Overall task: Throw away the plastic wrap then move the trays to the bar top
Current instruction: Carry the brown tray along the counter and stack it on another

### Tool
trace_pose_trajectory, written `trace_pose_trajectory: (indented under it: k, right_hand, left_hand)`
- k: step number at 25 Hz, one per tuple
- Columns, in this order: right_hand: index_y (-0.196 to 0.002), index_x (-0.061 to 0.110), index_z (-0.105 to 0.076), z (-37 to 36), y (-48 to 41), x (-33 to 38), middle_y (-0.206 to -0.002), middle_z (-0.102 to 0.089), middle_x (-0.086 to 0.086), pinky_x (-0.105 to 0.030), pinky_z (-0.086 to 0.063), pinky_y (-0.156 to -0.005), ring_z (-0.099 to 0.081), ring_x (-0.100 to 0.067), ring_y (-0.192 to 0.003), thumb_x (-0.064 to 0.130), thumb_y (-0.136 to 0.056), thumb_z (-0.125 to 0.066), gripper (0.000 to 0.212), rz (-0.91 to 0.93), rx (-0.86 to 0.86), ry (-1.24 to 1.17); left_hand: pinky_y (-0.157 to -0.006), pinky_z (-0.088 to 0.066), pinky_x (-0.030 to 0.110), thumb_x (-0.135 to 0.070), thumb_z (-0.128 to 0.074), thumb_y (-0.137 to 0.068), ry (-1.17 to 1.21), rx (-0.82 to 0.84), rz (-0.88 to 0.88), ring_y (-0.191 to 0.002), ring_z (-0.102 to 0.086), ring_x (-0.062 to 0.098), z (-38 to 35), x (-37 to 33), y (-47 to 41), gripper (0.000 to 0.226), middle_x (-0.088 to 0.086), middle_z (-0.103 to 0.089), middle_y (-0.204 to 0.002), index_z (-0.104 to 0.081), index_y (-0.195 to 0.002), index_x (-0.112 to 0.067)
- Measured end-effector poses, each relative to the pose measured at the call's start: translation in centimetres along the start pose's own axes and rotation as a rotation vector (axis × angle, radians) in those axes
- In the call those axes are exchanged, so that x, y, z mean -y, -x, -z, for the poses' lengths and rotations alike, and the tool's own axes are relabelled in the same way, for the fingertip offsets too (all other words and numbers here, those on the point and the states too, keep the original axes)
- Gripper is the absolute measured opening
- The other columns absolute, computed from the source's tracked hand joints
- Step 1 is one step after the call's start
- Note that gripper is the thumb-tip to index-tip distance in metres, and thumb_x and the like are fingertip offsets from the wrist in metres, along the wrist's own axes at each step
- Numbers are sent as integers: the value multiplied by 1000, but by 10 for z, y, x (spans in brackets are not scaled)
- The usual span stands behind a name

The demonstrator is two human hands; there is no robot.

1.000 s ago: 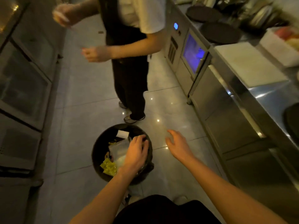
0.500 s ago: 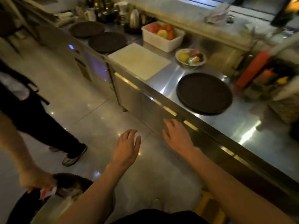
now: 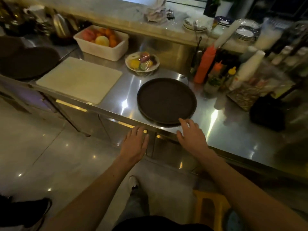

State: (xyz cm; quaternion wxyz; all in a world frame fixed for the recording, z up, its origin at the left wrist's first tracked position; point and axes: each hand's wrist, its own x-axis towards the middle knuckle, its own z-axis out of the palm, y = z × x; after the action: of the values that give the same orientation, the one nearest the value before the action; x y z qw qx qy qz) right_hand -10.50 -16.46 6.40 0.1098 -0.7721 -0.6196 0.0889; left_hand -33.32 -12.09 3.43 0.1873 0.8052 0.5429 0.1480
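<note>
A round dark brown tray point(image 3: 165, 100) lies on the steel counter point(image 3: 233, 130) near its front edge; it looks like a stack of two. My right hand point(image 3: 191, 135) is open at the tray's near rim, fingertips just touching or almost touching it. My left hand point(image 3: 135, 144) hovers open in front of the counter edge, left of the tray, holding nothing. Another dark round tray point(image 3: 28, 62) lies at the far left of the counter. The raised marble bar top point(image 3: 120, 12) runs along the back. No plastic wrap or bin is in view.
A white cutting board point(image 3: 80, 79) lies left of the tray. Behind it stand a white tub of fruit point(image 3: 101, 42) and a wrapped fruit bowl point(image 3: 142, 62). Sauce bottles point(image 3: 205, 64) and cup stacks point(image 3: 246, 69) crowd the right. Plates point(image 3: 195, 25) sit on the bar top. A yellow stool point(image 3: 211, 207) stands by my legs.
My view swung from the floor bin up to the counter. Both hands left the bin area and moved forward to the counter edge, the right one reaching the tray's rim.
</note>
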Motion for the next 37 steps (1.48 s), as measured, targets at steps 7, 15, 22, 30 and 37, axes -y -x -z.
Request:
trace_pose_trajectory:
  k: [7, 15, 22, 30, 37]
  right_hand:
    - [-145, 19, -34, -8, -78, 0, -141, -46, -13, -42, -47, -97, -50, -30, -122, 37, -96, -45, 54, -266, 37, -33]
    - [-144, 15, -35, -17, -145, -33, -137, -46, -17, -42, -49, -92, -52, -33, -117, 35, -95, -46, 54, -410, 34, -99]
    - [-142, 12, -33, -30, -211, -99, -131, -46, -20, -48, -50, -92, -52, -37, -116, 32, -92, -50, 56, -487, 128, -216]
    - [-129, 2, -41, -51, -252, -145, -125, -51, -22, -45, -48, -89, -56, -37, -110, 28, -94, -53, 45, -543, 295, -309]
    - [-122, 3, -44, -58, -264, -161, -111, -60, -15, -38, -49, -78, -62, -34, -101, 34, -92, -59, 46, -510, 301, -465]
  left_hand:
    - [-96, -47, 43, -42, -33, -94, 60, 68, -52, -115, -55, 30, -5, 35, -112, 48, 11, -58, -126, -52, -129, -14]
    - [-103, -46, 48, -40, -38, -98, 113, 131, 21, -126, -50, 30, -19, 34, -209, 46, 12, -46, -142, -43, -137, -16]
    - [-107, -42, 50, -38, -42, -97, 73, 170, 265, -135, -37, 39, -49, 24, -264, 52, 18, -31, -151, -34, -142, -12]
    - [-104, -40, 52, -32, -53, -93, 103, 142, 600, -135, -33, 42, -62, 13, -286, 64, 21, -30, -149, -25, -147, -10]
    - [-97, -46, 49, -29, -57, -93, 205, 119, 845, -120, -49, 42, -56, 24, -292, 57, 26, -44, -135, -35, -137, -2]
